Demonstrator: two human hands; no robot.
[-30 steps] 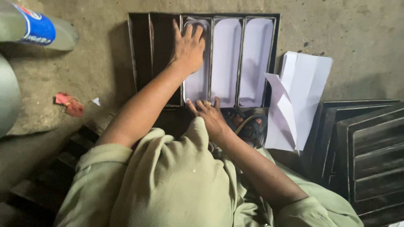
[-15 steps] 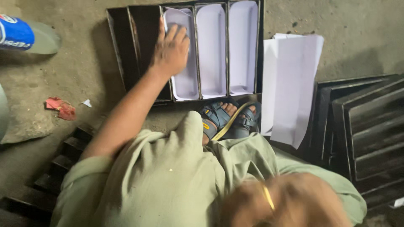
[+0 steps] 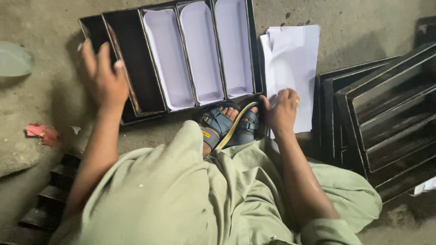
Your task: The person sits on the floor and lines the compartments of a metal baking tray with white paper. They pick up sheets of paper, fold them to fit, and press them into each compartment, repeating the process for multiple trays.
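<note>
Three of the five long slots in the black metal multi-loaf baking tray on the concrete floor already carry white paper liners; the two at my left are bare and dark. My left hand rests on the tray's left end with its fingers spread and flat, gripping nothing, as if to steady the tray where the bare slots lie. My right hand is at the near edge of the loose stack of white paper sheets just right of the tray; its fingers are curled and pinch the corner of a sheet, seemingly to peel one off. My sandalled foot sits between the hands; a pile of empty black tins is stacked at my right.
</note>
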